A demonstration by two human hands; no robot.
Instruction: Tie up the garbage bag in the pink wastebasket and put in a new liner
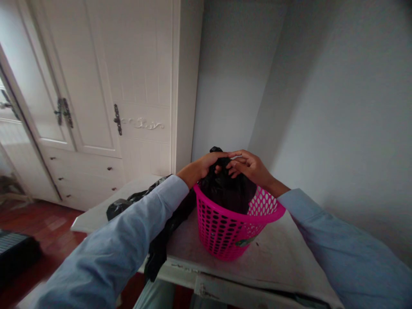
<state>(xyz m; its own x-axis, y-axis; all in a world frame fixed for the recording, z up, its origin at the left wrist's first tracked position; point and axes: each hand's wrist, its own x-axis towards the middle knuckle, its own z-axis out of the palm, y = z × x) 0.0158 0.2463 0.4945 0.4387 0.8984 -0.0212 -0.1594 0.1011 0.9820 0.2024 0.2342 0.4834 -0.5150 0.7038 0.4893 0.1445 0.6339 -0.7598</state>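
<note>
So I'm standing here watching someone in light blue long sleeves (151, 219) mess with a crinkly black plastic bag (230, 191), which sits down inside a bright pink plastic basket (240, 227), the tapered kind full of round holes, with its top gathered up just above the rim. Both hands are on it: the left hand (207, 165) is curled around the bunched plastic with the thumb side up, and the right hand (249, 167) has its fingers bent in, pinching the plastic from the other side. The fingertips of the two pretty much meet over the bag. The basket stands upright on a worn white table (283, 246) with chipped paint along the front edge, and there's a small green label (246, 241) low on its side. More shiny black plastic (156, 262) lies on the table left of the basket, partly under the left forearm, and hangs over the front edge; can't tell from here if it's joined to the stuff inside. Behind all that is a big cream-white wardrobe (144, 77) with dark ornate metal handles (117, 119), next to a plain grey wall (347, 111). Reddish-brown floor (56, 231) down on the left, plus some dark boxy thing (19, 257) too blurry to name.
</note>
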